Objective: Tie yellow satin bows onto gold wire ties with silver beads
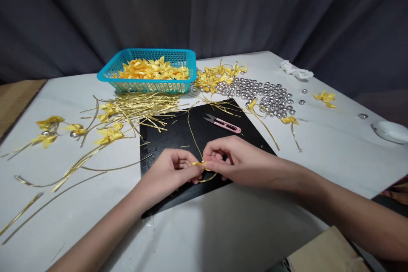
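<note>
My left hand (183, 166) and my right hand (225, 157) meet over a black mat (165, 140). Both are closed, pinching a small yellow ribbon flower (198, 163) between thumbs and fingertips. Most of the flower is hidden by the fingers. From it a gold cord (194, 136) runs up across the mat, and another stretch of cord loops below the hands. Pink-handled thread snips (225, 125) lie on the mat just beyond my right hand, blades pointing left.
A blue basket (146, 81) full of yellow ribbon pieces stands at the back. Gold cords (143, 104) are heaped before it. Silver beads (270, 97) spread to the right, near finished-looking flowers (219, 75). A white dish (390, 131), crumpled tissue (296, 70) and cardboard box (328, 253) are at the right.
</note>
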`<state>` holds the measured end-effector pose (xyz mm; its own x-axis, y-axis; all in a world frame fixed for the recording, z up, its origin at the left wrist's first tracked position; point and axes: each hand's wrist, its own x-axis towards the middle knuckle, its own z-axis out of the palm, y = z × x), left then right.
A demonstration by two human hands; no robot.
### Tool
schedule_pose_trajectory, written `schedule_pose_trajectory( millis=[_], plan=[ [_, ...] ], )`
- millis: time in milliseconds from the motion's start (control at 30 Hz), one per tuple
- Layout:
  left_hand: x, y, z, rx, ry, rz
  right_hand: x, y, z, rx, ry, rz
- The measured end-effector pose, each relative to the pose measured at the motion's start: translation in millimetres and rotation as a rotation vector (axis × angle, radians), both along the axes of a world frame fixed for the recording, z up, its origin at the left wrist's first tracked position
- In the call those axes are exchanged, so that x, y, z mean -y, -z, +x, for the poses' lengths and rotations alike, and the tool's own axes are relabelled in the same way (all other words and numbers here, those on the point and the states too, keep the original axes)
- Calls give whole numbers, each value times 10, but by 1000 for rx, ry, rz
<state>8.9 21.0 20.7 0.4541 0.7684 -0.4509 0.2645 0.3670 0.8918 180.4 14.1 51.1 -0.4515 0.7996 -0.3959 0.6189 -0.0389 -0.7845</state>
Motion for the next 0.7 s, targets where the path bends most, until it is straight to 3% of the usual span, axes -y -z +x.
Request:
schedule_pose_trajectory(
  millis=[167, 267, 367, 467, 567, 700],
  plan=[
    [7, 31, -15, 27, 8, 46, -15, 31, 20, -11, -15, 123],
    [8, 50, -23, 24, 26, 68, -41, 62, 69, -53, -38, 395],
    [12, 71, -27, 12, 45, 86, -94, 113, 113, -58, -202, 656],
    [18, 86, -25, 23, 42, 80, -161, 162, 142, 29, -374, 690],
    [25, 79, -22, 15, 20, 90, -217, 148, 175, 53, -393, 694],
    [35, 39, -21, 33, -17, 103, -235, -24, 225, 23, -385, 686]
  ],
)
